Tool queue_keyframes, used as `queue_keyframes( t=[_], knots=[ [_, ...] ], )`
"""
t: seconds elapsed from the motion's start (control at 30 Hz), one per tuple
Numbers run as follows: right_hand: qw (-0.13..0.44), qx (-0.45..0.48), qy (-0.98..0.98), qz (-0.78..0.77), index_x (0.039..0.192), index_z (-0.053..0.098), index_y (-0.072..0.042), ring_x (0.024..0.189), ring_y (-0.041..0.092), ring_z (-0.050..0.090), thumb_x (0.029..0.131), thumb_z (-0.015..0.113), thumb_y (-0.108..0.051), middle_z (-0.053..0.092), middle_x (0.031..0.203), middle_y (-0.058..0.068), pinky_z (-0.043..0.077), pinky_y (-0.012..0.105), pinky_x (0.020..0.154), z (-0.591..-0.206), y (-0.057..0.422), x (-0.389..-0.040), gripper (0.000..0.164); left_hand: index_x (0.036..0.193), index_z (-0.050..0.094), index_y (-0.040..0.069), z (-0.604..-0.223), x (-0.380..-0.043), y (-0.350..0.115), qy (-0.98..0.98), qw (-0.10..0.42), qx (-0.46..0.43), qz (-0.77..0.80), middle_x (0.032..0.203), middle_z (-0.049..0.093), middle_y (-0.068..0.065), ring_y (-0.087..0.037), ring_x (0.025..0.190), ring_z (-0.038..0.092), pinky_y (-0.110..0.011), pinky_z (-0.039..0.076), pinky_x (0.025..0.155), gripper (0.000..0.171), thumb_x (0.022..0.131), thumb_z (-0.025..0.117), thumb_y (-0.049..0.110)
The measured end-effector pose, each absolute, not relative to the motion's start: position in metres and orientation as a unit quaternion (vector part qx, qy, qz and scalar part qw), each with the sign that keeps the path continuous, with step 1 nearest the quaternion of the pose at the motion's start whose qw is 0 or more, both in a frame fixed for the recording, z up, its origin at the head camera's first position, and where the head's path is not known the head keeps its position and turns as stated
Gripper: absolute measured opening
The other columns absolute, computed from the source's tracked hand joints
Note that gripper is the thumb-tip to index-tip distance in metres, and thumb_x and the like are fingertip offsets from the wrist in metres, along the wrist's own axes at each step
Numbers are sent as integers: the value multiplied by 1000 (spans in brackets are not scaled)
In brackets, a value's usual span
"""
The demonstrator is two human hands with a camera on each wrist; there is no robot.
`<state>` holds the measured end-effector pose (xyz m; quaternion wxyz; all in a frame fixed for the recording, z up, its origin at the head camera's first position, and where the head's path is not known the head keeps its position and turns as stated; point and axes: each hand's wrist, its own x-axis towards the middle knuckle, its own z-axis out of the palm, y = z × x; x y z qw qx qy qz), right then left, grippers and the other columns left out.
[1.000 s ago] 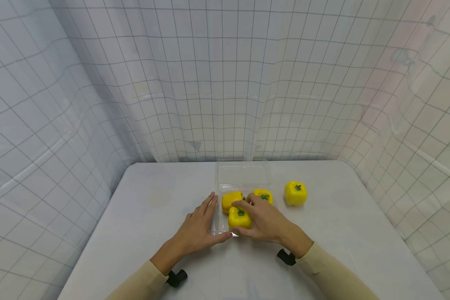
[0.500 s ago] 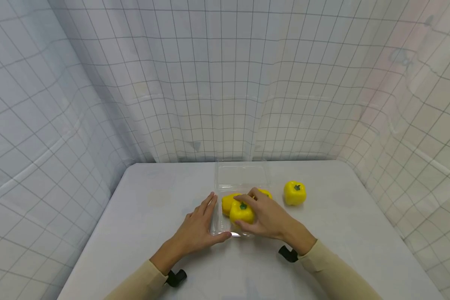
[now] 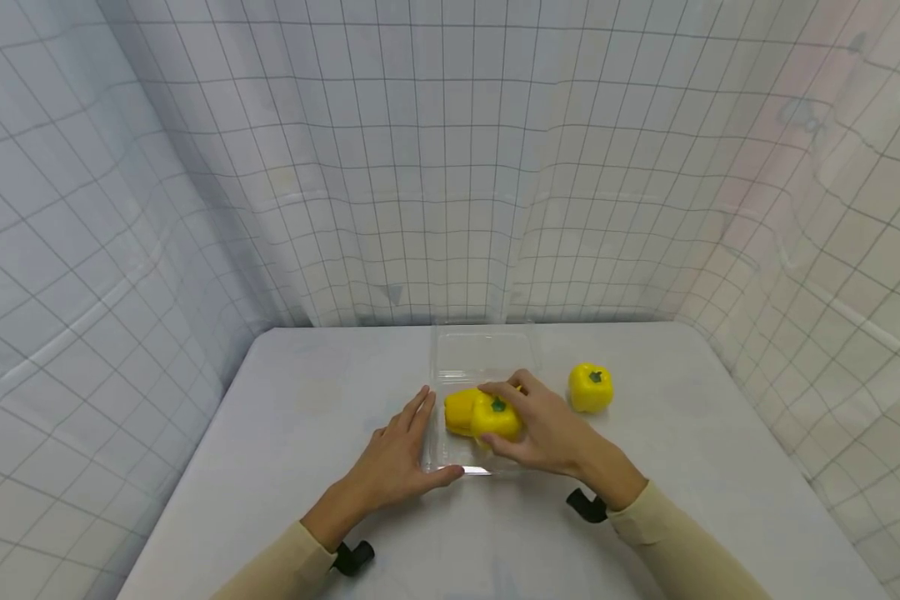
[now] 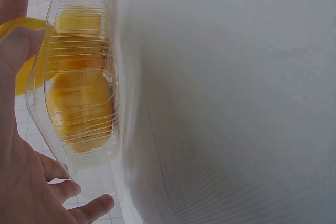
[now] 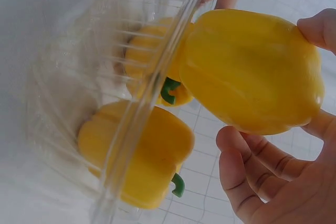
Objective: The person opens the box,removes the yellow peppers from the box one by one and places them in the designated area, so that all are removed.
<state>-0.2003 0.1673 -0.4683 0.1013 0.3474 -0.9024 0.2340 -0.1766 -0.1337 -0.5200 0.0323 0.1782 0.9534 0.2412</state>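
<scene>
My right hand [image 3: 551, 429] grips a yellow bell pepper [image 5: 252, 72] between thumb and fingers. In the right wrist view this pepper is beyond the rim of a clear plastic clamshell container [image 3: 453, 454], raised over it. Two more yellow peppers lie inside. One with a green stem [image 5: 131, 156] is nearer the right hand; the other [image 3: 459, 414] is on the left side, partly covered by the held pepper. My left hand [image 3: 393, 458] is spread with straight fingers along the container's left side and front corner, its fingertips right at the rim in the left wrist view.
Another yellow pepper [image 3: 590, 390] stands on the white table [image 3: 330, 375], right of the container. The container's clear lid [image 3: 486, 350] lies folded back toward the far edge. White gridded curtains [image 3: 450, 167] enclose the table at the back and sides.
The right hand has lifted the pepper from the container's front part and shifted it right and slightly away. It now covers most of the right-hand pepper. The left hand has stayed put.
</scene>
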Motion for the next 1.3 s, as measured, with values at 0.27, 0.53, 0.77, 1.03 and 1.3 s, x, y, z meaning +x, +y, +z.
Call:
queue_keyframes(
  t=[0.27,0.53,0.77,1.03,1.3],
  knots=[
    [110,335,-905,237,160,68,-21,105,16,71,100,88,-44,68,132,6,68,37,95,-462,175,-200,67,188,22,15,-519,-177,-134,954,35,178,240,199,15,-4,-48,168,50,-81,48,125,129,94,71,89],
    [114,322,-907,246,161,67,-23,110,21,70,100,89,-40,66,135,8,67,42,97,-457,185,-202,67,188,21,16,-520,-176,-135,955,38,174,238,199,14,-2,-47,169,49,-80,48,125,128,95,73,86],
    [113,312,-911,245,162,66,-23,114,23,70,101,89,-41,67,137,9,66,46,100,-452,193,-202,68,188,22,15,-519,-176,-134,954,39,172,242,199,15,-4,-48,169,49,-80,47,126,128,95,74,85],
    [114,307,-911,251,163,66,-21,116,24,71,102,89,-41,67,138,10,66,48,101,-450,202,-203,68,188,22,15,-516,-175,-132,954,40,172,244,199,14,-4,-48,170,47,-81,46,127,128,95,77,83],
    [123,306,-910,253,163,66,-19,115,24,70,102,89,-40,68,137,10,67,50,101,-448,209,-204,69,188,21,16,-518,-176,-133,955,40,170,241,199,14,-3,-47,171,46,-79,46,128,129,94,76,84]
  ],
)
